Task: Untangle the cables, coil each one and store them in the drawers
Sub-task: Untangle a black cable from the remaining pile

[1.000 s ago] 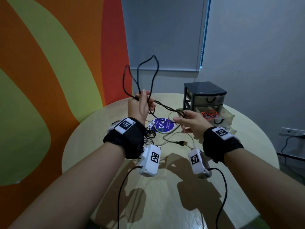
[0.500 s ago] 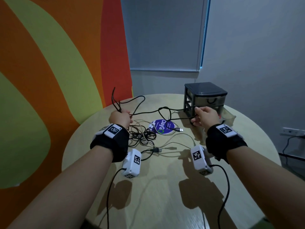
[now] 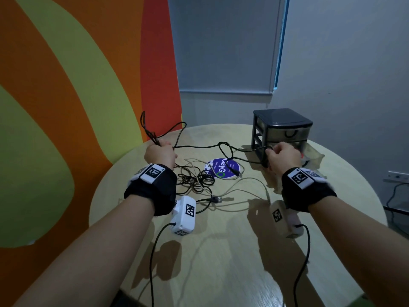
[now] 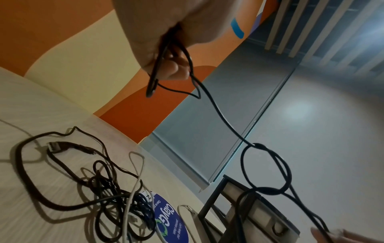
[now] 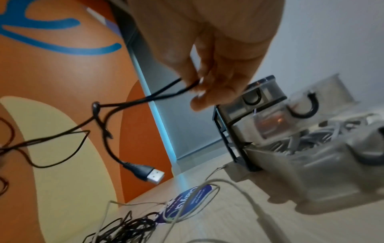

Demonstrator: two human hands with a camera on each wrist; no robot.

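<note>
Tangled heap of cables lying at bench middle, partly over round blue sticker. Left hand gripping bunched loops of black cable above bench, toward left edge. Right hand pinching same cable in fingers, plug dangling. Loose knot hanging between hands. Drawer unit standing near far right edge, lower drawers pulled out.

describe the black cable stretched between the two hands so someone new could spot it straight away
Start at the round table with the drawer unit at its far right. Above it a black cable runs from the left hand to the right hand. Unlike the tangled pile and the white cable lying on the table, it hangs in the air, with a loose knot midway.
</note>
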